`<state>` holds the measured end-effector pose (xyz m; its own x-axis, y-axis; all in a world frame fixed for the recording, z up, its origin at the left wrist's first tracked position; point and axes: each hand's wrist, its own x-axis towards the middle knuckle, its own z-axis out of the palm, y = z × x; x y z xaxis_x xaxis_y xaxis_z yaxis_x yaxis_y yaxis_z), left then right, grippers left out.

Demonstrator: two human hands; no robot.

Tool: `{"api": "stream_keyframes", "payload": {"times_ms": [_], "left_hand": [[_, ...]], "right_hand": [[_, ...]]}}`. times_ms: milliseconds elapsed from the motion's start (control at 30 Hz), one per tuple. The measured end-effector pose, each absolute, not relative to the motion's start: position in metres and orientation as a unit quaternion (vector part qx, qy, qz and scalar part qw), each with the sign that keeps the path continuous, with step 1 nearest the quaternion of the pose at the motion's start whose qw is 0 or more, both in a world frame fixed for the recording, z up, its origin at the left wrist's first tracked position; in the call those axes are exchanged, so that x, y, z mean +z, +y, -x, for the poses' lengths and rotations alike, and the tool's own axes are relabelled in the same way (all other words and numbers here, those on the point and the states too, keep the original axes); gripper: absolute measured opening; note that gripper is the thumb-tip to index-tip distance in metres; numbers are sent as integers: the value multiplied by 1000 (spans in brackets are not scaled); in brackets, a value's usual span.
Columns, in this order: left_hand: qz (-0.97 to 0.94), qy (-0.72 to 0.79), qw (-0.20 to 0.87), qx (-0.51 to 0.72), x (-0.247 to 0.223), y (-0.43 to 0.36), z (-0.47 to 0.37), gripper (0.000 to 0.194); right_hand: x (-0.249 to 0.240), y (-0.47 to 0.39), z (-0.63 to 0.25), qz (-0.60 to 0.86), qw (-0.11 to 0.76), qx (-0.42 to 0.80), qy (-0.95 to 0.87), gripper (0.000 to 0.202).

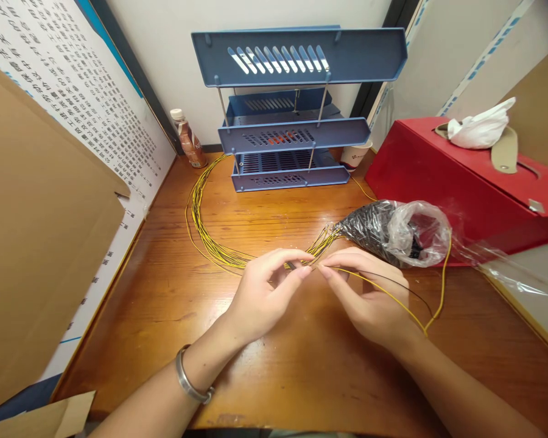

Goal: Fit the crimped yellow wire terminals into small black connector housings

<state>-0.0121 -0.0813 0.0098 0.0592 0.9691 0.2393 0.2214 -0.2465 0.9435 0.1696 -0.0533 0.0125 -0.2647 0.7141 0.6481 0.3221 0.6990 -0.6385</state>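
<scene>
My left hand (265,293), with a metal bangle at the wrist, has thumb and forefinger pinched together. A short dark piece shows inside its curled fingers; what sits at the fingertips is too small to make out. Close beside it, my right hand (369,301) pinches the end of a wire pair, a yellow wire (395,299) and a black wire (399,280), which split apart and trail right. Behind both hands lies a looped bundle of yellow and black wires (203,234). Its ends meet near a clear plastic bag (368,228) full of small black pieces.
A blue tiered file rack (296,131) stands at the back of the wooden table (301,377). Left of it is a drink bottle (190,140), and a paper cup (356,156) is at its right. A red box (456,176) occupies the right; cardboard (41,231) leans at left.
</scene>
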Motion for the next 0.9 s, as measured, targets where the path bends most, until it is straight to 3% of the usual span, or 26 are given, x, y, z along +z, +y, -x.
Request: {"api": "stream_keyframes", "payload": {"times_ms": [100,900], "left_hand": [[-627,481,367,491,10,-81,12,11],[-682,476,350,430,13,-83,16,24]], "right_hand": [[12,-53,-169,330,498,201,-776,10],[13,-53,-170,313,484,219,-788,11]]}}
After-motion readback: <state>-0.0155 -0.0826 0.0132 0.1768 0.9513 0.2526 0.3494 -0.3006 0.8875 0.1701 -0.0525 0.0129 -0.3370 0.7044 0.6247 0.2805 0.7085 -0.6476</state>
